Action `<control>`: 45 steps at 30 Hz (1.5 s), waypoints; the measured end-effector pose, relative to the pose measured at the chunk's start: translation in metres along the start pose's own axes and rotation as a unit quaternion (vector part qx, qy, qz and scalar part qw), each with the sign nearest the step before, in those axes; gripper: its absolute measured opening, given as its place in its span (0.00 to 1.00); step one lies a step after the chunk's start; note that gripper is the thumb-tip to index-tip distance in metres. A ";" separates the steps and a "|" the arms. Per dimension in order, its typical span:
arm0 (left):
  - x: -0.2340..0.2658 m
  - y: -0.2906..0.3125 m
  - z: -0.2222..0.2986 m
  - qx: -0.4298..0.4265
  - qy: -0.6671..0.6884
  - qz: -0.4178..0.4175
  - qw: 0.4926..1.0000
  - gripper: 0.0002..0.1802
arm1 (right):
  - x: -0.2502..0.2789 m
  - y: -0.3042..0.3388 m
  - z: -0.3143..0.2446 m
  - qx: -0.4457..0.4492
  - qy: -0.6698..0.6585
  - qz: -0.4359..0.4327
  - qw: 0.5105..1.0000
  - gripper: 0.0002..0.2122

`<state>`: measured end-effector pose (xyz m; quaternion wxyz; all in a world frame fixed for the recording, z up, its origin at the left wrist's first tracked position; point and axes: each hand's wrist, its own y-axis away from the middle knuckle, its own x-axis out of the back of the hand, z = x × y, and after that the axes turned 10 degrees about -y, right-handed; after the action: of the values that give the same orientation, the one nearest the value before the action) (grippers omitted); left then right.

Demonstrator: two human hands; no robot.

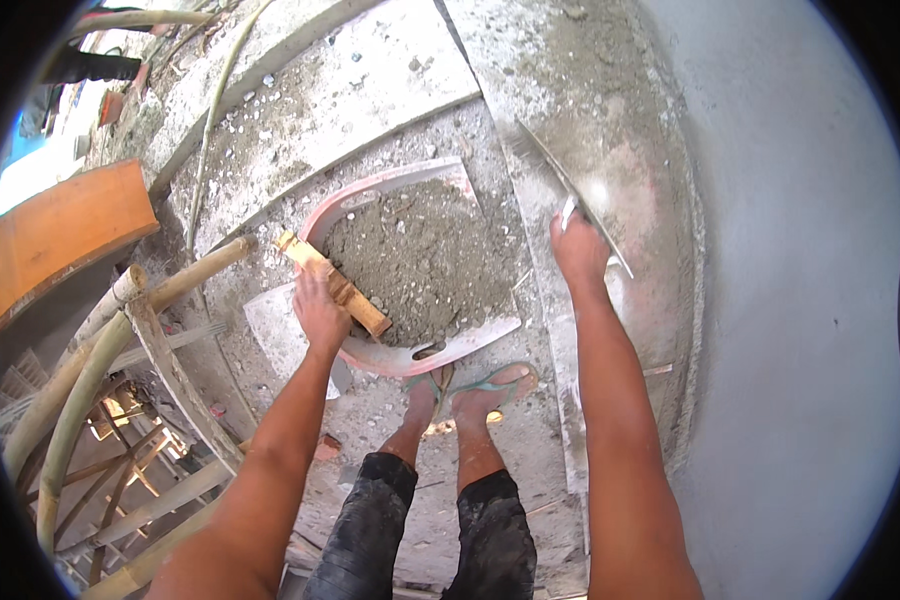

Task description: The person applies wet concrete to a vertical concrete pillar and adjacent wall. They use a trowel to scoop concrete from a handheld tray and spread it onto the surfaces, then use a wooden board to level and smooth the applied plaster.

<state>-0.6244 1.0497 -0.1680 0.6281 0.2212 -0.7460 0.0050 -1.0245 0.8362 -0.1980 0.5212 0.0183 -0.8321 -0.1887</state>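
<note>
My left hand is closed round a short, notched piece of yellow wood, tilted over the left rim of a shallow pinkish-white tub. Grey wet mortar fills the tub in a rough heap. To the right, my right hand grips a plastering trowel. Its long, thin metal blade is seen nearly edge-on, above the pale concrete strip beside the wall. Most of the trowel's handle is hidden by my fingers.
A smooth grey wall rises at the right. Bamboo poles and a curved orange panel stand at the left, with a drop below the poles. My sandalled feet are just below the tub. At the far left, another person's dark sleeve shows.
</note>
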 end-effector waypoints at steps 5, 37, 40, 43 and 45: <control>0.020 -0.026 -0.028 -0.262 -0.148 -0.057 0.952 0.34 | 0.043 -0.083 -0.028 -0.116 -0.049 0.117 0.985 0.22; 0.508 -0.093 0.064 -0.505 -0.094 -0.345 0.786 0.12 | 0.202 0.099 -0.098 -0.269 -0.205 -0.106 0.935 0.35; 0.390 -0.150 0.069 -0.610 -0.066 -0.207 0.762 0.09 | 0.165 -0.020 -0.173 -0.187 -0.280 -0.092 0.937 0.32; 0.334 -0.187 0.067 -0.601 -0.067 -0.223 0.765 0.07 | 0.103 -0.142 -0.279 -0.081 -0.335 -0.067 0.936 0.27; 0.308 -0.202 0.069 -0.579 -0.057 -0.351 0.733 0.07 | 0.062 -0.222 -0.358 -0.010 -0.361 -0.051 0.931 0.25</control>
<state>-0.6558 0.7484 0.0525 0.5477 0.0606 -0.5085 -0.6616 -0.7763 0.5110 -0.0808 0.1758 -0.0140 -0.9600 -0.2175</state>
